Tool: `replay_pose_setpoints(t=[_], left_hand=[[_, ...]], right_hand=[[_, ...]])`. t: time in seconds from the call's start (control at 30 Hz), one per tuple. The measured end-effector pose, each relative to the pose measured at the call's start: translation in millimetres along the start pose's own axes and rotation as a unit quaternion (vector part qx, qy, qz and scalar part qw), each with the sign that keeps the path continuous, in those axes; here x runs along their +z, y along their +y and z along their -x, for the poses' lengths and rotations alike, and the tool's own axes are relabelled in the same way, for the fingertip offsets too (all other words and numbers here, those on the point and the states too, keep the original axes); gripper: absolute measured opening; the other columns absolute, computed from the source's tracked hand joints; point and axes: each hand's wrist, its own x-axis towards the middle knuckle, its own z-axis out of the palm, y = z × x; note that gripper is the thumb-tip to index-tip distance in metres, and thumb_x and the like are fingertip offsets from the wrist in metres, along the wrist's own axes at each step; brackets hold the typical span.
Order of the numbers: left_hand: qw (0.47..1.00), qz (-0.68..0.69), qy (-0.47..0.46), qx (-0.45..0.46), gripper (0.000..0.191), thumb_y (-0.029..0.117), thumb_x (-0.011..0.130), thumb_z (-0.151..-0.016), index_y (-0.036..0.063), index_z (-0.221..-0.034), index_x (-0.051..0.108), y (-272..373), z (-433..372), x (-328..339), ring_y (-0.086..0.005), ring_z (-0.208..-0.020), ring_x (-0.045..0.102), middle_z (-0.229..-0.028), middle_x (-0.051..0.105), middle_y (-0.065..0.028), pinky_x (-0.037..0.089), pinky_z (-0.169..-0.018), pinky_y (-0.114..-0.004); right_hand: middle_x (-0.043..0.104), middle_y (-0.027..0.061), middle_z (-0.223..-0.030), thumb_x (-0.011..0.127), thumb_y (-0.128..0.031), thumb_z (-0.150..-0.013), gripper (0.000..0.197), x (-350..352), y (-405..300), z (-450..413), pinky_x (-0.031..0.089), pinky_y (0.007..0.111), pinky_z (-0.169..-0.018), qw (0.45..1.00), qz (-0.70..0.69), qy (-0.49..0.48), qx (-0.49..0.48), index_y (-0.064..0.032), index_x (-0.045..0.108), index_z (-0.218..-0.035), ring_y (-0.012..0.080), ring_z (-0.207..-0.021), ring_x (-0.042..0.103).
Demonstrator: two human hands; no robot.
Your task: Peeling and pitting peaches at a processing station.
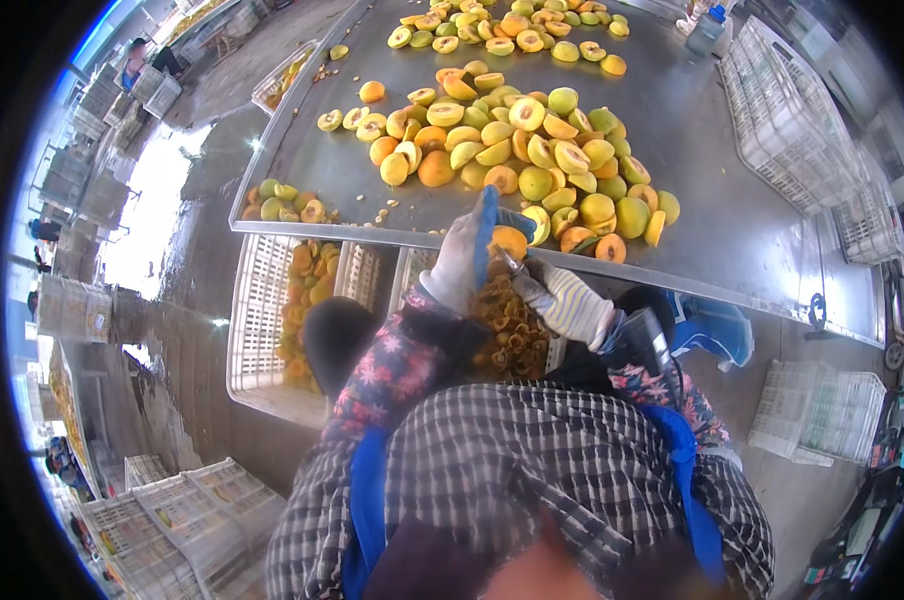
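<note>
My left hand (461, 251), in a white glove with blue-coated fingers, holds a yellow-orange peach half (509, 240) just over the table's near edge. Its index finger points up across the fruit pile. My right hand (575, 306), in a striped knit glove, grips a metal hand tool (530, 289) whose tip meets the held fruit; the exact kind of tool cannot be told. Below both hands, a crate holds brownish fruit scraps (512, 334). A large heap of cut peaches (497, 135), green-yellow to orange, lies just beyond on the metal table (692, 187).
A white plastic crate (253, 337) with peach halves stands by my left knee. Several peaches (279, 199) sit in the table's left corner. Stacked white crates (789, 112) and a blue-capped bottle (707, 31) are at right. Other people (133, 64) are far left, beyond wet floor.
</note>
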Motion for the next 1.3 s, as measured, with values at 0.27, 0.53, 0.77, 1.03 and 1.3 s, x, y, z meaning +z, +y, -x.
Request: replay_pose_setpoints(t=[0.27,0.53,0.77,1.03,1.3], left_hand=[[0.919,0.307,0.0,-0.246,0.062,0.051,0.042,-0.092,-0.0067,-0.112,0.054,26.3,0.9,2.9,-0.0182,-0.07,0.063,-0.079,0.065,-0.014,0.052,-0.065,-0.03],[0.907,0.388,0.089,-0.134,0.051,0.04,0.05,-0.092,-0.0059,-0.114,0.049,31.4,4.7,21.8,-0.0215,-0.072,0.064,-0.093,0.063,-0.0146,0.056,-0.064,-0.031],[0.921,0.292,0.124,-0.226,0.045,0.039,0.039,-0.096,-0.0019,-0.109,0.052,17.0,7.7,19.1,-0.0231,-0.077,0.065,-0.095,0.063,-0.0145,0.056,-0.065,-0.032],[0.924,0.065,0.347,-0.145,0.038,0.033,0.041,-0.095,0.0048,-0.115,0.055,-12.1,52.4,-107.9,-0.0246,-0.081,0.063,-0.103,0.061,-0.0139,0.052,-0.074,-0.032],[0.742,-0.626,0.199,-0.133,0.034,0.031,0.055,-0.089,0.0095,-0.115,0.059,26.2,48.7,-158.0,-0.0283,-0.095,0.061,-0.106,0.063,-0.0146,0.046,-0.083,-0.036]], right_hand=[[0.047,-0.0017,-0.063,0.051,-0.043,-0.091,0.032,22.7,-8.1,12.7,0.034,0.022,-0.041,0.935,-0.309,-0.013,0.172,-0.0125,0.052,-0.101,0.0101,-0.045,0.042],[0.045,-0.0028,-0.058,0.05,-0.05,-0.09,0.037,18.9,-1.6,18.3,0.027,0.022,-0.033,0.803,-0.541,-0.055,0.243,-0.013,0.052,-0.092,0.0085,-0.036,0.036],[0.047,-0.0045,-0.06,0.051,-0.04,-0.092,0.03,36.2,-2.4,28.6,0.03,0.021,-0.038,0.896,-0.417,0.019,0.151,-0.0112,0.055,-0.097,0.0076,-0.042,0.039],[0.051,0.0159,-0.122,0.044,-0.018,-0.093,0.042,19.0,56.1,47.3,0.045,0.033,-0.086,0.983,0.064,-0.151,0.078,-0.0039,0.039,-0.133,0.0259,-0.101,0.056],[0.06,0.0273,-0.082,0.05,-0.029,-0.087,0.041,9.0,54.6,53.4,0.046,0.046,-0.07,0.939,0.281,-0.135,0.143,-0.0013,0.048,-0.117,0.0432,-0.081,0.057]])
